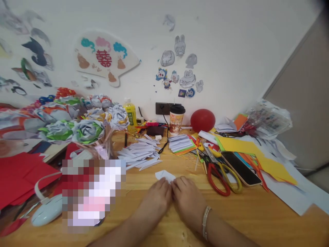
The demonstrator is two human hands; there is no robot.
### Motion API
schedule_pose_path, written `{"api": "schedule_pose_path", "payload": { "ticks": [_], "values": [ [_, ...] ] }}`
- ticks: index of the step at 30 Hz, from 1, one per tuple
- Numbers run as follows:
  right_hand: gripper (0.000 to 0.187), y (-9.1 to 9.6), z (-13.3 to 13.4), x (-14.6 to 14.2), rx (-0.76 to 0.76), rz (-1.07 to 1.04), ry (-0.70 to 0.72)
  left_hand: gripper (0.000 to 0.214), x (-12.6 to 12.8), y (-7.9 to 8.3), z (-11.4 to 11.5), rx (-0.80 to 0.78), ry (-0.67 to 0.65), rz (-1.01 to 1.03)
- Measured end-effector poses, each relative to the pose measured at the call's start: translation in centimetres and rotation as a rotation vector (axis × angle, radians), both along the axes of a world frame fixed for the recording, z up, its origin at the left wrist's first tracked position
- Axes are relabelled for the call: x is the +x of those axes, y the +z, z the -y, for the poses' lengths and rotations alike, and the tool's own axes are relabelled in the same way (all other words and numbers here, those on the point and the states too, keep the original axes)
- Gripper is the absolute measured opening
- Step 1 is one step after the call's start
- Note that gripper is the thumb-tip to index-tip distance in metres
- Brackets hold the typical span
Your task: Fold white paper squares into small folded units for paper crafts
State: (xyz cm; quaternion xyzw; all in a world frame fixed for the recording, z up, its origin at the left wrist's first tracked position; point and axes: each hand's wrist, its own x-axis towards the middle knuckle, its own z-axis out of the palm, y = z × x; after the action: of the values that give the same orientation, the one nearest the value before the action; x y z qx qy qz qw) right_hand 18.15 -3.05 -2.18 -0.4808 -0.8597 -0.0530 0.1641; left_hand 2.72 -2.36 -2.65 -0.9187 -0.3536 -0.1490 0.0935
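Observation:
A small piece of white paper [165,175] lies on the wooden table in front of me, its far part showing beyond my fingers. My left hand [160,193] is closed on its near left side. On the near right side my right hand [186,195], with bracelets at the wrist, is closed on the same paper. Both hands touch each other at the middle, and they hide the paper's near part. Beyond them are a pile of folded white paper strips [141,152] and a stack of paper squares [181,143].
Red-handled scissors [218,183], yellow-handled scissors [232,180] and a phone [241,168] lie at the right. Paper flowers [88,130] and red paper [23,175] fill the left. A lidded cup [177,120], a red balloon [203,120] and a bottle [131,115] stand along the wall.

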Motion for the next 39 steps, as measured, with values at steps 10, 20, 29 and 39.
{"api": "schedule_pose_path", "payload": {
  "ticks": [10,20,29,39],
  "values": [
    [0.041,2.3,-2.2,4.1,0.003,0.024,0.278,0.023,-1.9,3.7,0.3,-0.27,-0.258,0.106],
    [0.013,2.3,-1.8,3.7,0.007,0.014,0.29,0.01,-2.7,3.6,-0.5,-0.101,-0.14,0.001],
    [0.009,0.6,-2.7,3.2,0.171,0.031,0.234,0.03,-3.6,3.0,-1.6,-0.341,-0.012,0.189],
    [0.01,0.5,-2.2,2.6,0.129,-0.064,0.122,0.024,-2.9,3.8,-1.6,-0.314,0.041,0.201]
  ]
}}
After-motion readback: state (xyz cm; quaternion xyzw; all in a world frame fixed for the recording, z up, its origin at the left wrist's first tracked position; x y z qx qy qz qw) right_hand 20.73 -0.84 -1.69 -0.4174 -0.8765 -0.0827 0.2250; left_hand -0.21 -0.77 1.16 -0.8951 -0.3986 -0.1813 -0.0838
